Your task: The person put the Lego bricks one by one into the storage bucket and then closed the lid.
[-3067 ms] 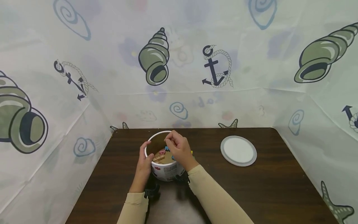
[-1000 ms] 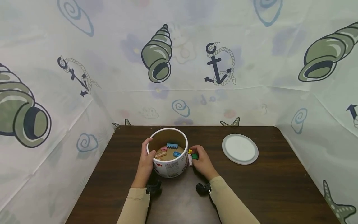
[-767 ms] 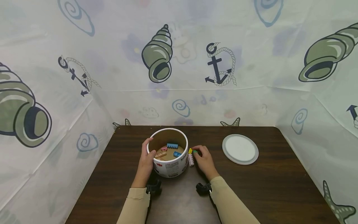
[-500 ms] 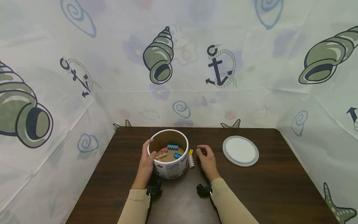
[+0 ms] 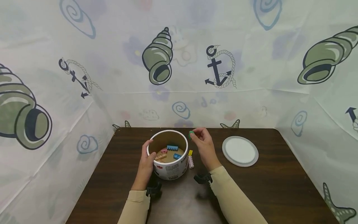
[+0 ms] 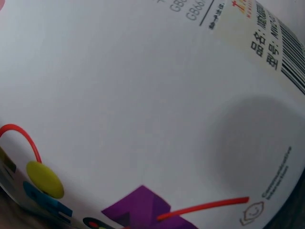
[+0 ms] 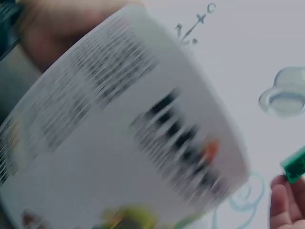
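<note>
My left hand (image 5: 146, 166) grips the left rim of a round white tub (image 5: 171, 170), thumb over the front edge and fingers round the outer side. My right hand (image 5: 205, 147) pinches a green toy brick (image 5: 191, 134) beside the tub's upper right rim, raised above the table. In the right wrist view that green brick (image 7: 295, 166) sits at the fingertips. Inside the tub lie a long blue brick (image 5: 172, 147), a shorter blue brick (image 5: 177, 156), a pink brick (image 5: 163, 150) and tan bricks (image 5: 160, 156). The tub's printed wall (image 6: 143, 105) fills the left wrist view.
Against the tub's right side, a small yellow brick (image 5: 190, 152) and a pale pink brick (image 5: 191, 162) lie on the dark wooden table (image 5: 268, 186). A round white lid (image 5: 240, 151) lies farther right. Patterned cloth (image 5: 184, 102) hangs around the table.
My right hand came out of the tub, picked up the green brick beside it, and has lifted it up and left toward the rim. The left hand keeps its hold.
</note>
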{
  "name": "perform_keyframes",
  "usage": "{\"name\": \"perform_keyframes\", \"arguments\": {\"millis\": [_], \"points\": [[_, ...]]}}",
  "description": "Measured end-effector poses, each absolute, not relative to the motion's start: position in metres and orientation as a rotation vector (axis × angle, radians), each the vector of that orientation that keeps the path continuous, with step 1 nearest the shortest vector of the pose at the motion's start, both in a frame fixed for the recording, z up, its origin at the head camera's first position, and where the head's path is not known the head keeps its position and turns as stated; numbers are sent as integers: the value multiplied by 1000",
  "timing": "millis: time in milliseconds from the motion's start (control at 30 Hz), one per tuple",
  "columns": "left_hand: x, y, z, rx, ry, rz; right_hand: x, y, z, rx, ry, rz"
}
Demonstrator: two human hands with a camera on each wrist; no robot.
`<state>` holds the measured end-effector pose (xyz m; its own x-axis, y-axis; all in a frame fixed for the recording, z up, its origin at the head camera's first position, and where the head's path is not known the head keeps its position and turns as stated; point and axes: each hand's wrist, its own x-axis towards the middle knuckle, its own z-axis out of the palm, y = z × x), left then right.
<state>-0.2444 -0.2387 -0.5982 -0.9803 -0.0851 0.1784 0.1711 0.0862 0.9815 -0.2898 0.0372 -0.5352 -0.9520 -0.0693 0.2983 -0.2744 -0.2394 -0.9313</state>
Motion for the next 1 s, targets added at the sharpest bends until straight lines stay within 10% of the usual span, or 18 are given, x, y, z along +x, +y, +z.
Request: {"name": "perform_keyframes", "arguments": {"millis": [533,1000], "points": [[-244,-237,-595,-100,-2160,-1990,-292,-1,-462,652,-2115,2425],[-243,-239,-598,-103,-2193,-1965,-302,-18,-471,664,-2296,2314]]}}
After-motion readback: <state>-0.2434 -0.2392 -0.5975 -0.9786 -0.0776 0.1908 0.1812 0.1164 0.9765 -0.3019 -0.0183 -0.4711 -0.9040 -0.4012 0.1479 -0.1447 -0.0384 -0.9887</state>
